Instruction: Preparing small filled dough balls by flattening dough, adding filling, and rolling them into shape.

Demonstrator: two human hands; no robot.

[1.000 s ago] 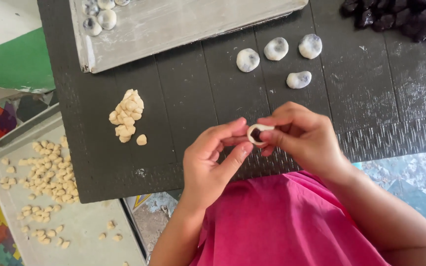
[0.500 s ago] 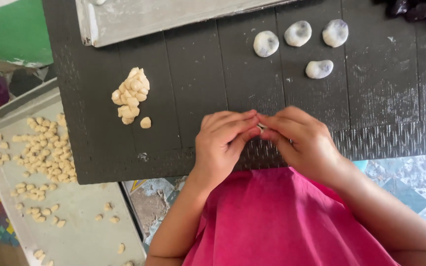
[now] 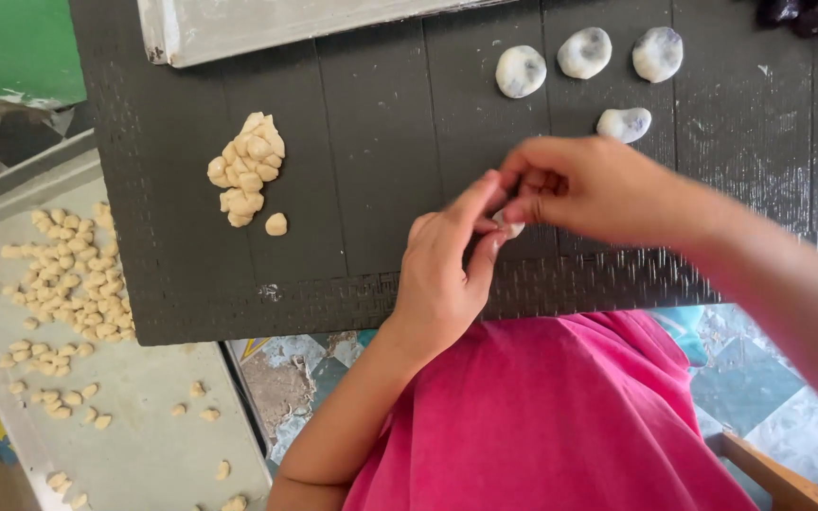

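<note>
Both hands meet over the near edge of a black board (image 3: pixel 381 114). My left hand (image 3: pixel 442 270) and my right hand (image 3: pixel 584 189) pinch one small white dough piece (image 3: pixel 506 223) between their fingertips; most of it is hidden by the fingers. Several finished white dough balls with dark filling showing through (image 3: pixel 584 52) lie on the board just beyond my right hand. A small heap of pale nuts (image 3: pixel 246 170) sits on the board to the left of my left hand.
A grey metal tray (image 3: pixel 144 445) strewn with many pale nuts lies low at the left. Another tray's edge (image 3: pixel 239 28) crosses the top. Dark fruit pieces (image 3: pixel 807 14) sit at the top right corner. A pink garment (image 3: pixel 560 416) fills the bottom.
The dough was open with dark filling showing; the fingers have closed around it and hide it. The view has shifted, so hands and board appear further right and lower.
</note>
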